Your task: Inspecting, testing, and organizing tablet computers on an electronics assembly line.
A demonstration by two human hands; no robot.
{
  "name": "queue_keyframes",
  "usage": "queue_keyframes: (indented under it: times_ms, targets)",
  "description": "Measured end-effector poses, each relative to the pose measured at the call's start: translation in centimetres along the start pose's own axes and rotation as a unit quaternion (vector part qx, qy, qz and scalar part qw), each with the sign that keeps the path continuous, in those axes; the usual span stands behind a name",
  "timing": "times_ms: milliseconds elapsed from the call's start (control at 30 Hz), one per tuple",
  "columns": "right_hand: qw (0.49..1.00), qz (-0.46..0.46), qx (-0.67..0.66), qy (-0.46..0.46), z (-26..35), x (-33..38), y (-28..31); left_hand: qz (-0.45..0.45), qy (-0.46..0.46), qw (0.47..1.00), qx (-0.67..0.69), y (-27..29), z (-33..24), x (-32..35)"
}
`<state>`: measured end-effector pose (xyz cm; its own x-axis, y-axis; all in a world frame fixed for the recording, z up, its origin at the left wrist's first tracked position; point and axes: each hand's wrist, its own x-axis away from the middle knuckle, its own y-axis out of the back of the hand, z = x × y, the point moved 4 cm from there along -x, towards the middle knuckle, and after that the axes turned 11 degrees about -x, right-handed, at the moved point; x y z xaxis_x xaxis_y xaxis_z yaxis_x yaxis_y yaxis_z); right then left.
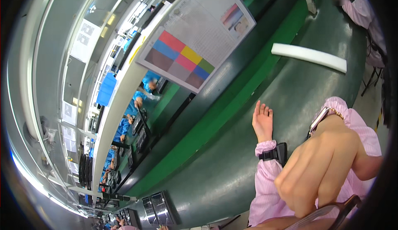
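Green bench point(248, 105) bare around flat, open left hand point(263, 122); right hand point(319, 167) curled near lens, grip unclear.

Pink pinstriped sleeves with gathered cuffs cover both arms — a black strap with a small box point(277, 153) circles the left wrist, a wristwatch point(320, 119) the right.

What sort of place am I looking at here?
Most likely a factory assembly line: a long dark conveyor belt with a green strip, workers in blue coats along benches, and a sheet with colour blocks hung overhead.
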<state>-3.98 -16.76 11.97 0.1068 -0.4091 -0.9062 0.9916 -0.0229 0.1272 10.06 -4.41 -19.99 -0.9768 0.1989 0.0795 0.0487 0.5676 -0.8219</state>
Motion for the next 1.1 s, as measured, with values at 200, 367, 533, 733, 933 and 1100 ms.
queue_keyframes:
  times_ms: [200,367,533,733,933,1100]
  targets:
    - [0.998,-0.024,-0.054,-0.019,-1.9,1.0,1.2,-0.001,-0.004,1.0,-0.017,0.7,0.3,-0.2]
    - [0.969,-0.196,-0.135,-0.067,-4.5,6.0,4.9,0.019,0.024,1.0,0.001,1.0,-0.1,-0.6]
    - [0.847,-0.502,-0.034,-0.172,-10.8,17.5,12.6,-0.036,-0.029,0.999,0.025,0.8,0.2,0.0]
    - [0.75,-0.62,-0.056,-0.221,-15.7,27.5,14.6,0.01,-0.001,0.998,0.059,-0.3,-0.3,-0.2]
    - [0.721,-0.598,-0.146,-0.319,-16.6,28.8,13.6,-0.043,-0.01,0.999,-0.011,-0.8,0.0,-0.1]
    - [0.715,-0.602,-0.143,-0.326,-16.3,29.1,14.1,-0.032,-0.021,0.94,-0.339,-1.3,0.8,-0.3]
